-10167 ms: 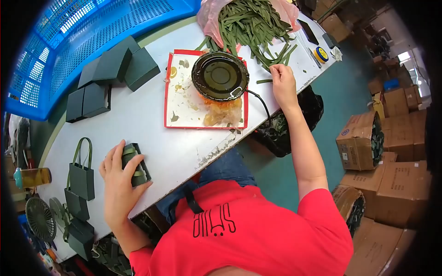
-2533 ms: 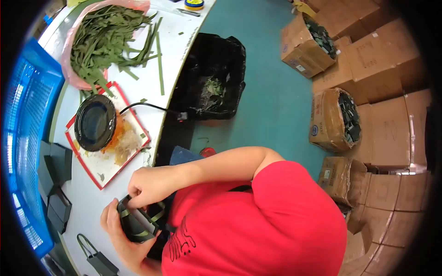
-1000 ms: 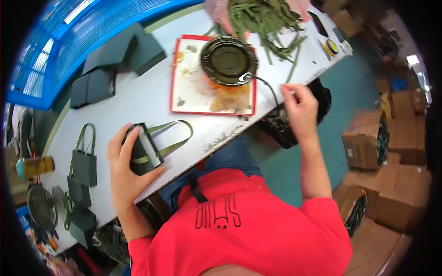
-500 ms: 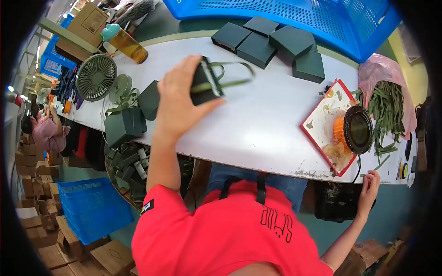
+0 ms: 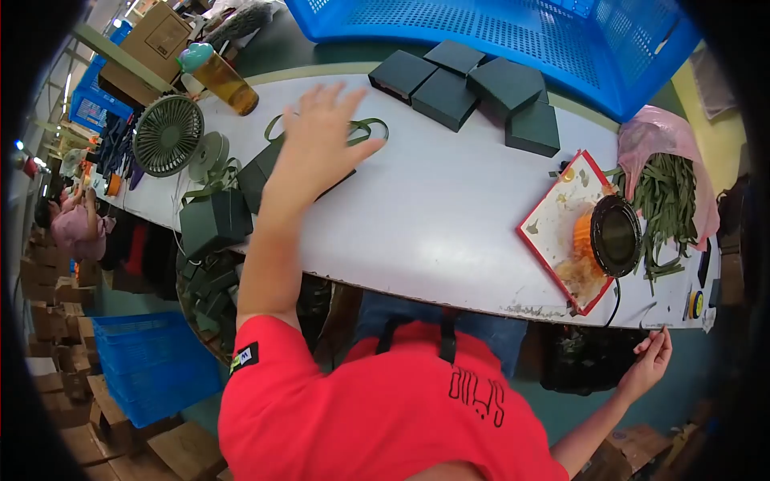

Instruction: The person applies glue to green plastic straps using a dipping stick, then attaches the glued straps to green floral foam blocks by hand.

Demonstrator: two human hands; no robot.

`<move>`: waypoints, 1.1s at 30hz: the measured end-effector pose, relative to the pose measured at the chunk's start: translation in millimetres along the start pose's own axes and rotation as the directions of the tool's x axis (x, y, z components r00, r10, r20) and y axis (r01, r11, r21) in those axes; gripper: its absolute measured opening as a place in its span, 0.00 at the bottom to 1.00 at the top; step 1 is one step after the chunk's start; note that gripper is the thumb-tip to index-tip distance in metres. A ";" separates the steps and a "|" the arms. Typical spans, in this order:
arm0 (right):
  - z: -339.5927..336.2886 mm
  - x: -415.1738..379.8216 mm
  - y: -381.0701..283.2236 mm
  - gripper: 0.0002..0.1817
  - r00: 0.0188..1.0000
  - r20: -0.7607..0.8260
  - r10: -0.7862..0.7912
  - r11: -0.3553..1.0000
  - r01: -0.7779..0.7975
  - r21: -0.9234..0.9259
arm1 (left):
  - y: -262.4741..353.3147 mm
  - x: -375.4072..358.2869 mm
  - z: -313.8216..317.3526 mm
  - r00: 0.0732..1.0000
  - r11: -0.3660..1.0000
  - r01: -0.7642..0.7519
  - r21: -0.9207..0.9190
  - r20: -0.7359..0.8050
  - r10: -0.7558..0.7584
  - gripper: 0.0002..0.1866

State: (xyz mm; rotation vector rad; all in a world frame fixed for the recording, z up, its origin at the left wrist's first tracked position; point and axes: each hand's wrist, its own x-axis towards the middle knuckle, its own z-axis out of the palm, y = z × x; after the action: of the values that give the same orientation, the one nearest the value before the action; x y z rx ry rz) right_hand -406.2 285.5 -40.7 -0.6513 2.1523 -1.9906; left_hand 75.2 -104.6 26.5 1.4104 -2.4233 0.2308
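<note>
My left hand [image 5: 321, 132] is spread out, fingers apart and slightly blurred, over a dark green box [image 5: 340, 183] with green ribbon loops [image 5: 373, 127]. The hand covers most of this box. Close by on the left stand another dark green box [image 5: 255, 178] and a box with a ribbon on top [image 5: 213, 223]. At the table's right front edge, my right hand [image 5: 651, 362] has its fingers pinched together. What they hold, if anything, is too small to make out. A thin strip [image 5: 648, 311] lies just beyond its fingertips.
Several dark green boxes [image 5: 446, 98] sit at the back before a blue crate [image 5: 489, 30]. On the right are a red-edged board [image 5: 553, 260], a round black pot [image 5: 616, 236] and green ribbons [image 5: 666, 188] in a pink bag. A fan [image 5: 168, 135] and bottle [image 5: 226, 84] stand left.
My left hand has let go of the ribboned box, which now sits farther left beside the others, and its fingers have spread. My right hand has shifted slightly toward me.
</note>
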 end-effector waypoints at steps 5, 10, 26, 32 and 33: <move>3.2 -5.2 -11.6 0.15 0.987 0.109 0.119 0.987 -0.130 0.099 | 19.7 78.9 58.8 0.992 0.992 -0.067 -0.105 0.099 0.078 0.38; 12.3 -14.0 -14.7 0.15 0.981 0.152 0.124 0.990 -0.133 0.052 | 24.1 122.6 96.3 0.946 0.942 0.261 -0.210 0.250 -0.206 0.39; 8.9 -12.8 -10.3 0.24 0.919 0.265 0.292 0.956 -0.282 -0.074 | 82.2 -13.3 26.7 0.796 0.922 -0.281 -0.266 0.472 0.379 0.38; 19.9 -59.1 -32.9 0.15 0.923 0.238 0.304 0.948 -0.318 0.023 | 86.4 -13.9 14.4 0.794 0.891 -0.330 -0.311 0.419 0.440 0.36; 25.1 -62.7 -32.7 0.14 0.917 0.259 0.302 0.944 -0.326 0.056 | 86.9 -14.5 15.5 0.818 0.897 -0.347 -0.273 0.379 0.432 0.37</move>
State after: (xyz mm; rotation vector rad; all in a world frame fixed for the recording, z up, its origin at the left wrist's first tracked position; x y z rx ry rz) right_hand -333.2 286.6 -23.4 -0.4727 1.8640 -1.7315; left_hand 3.4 -54.2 9.0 0.9334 -2.9927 -0.2530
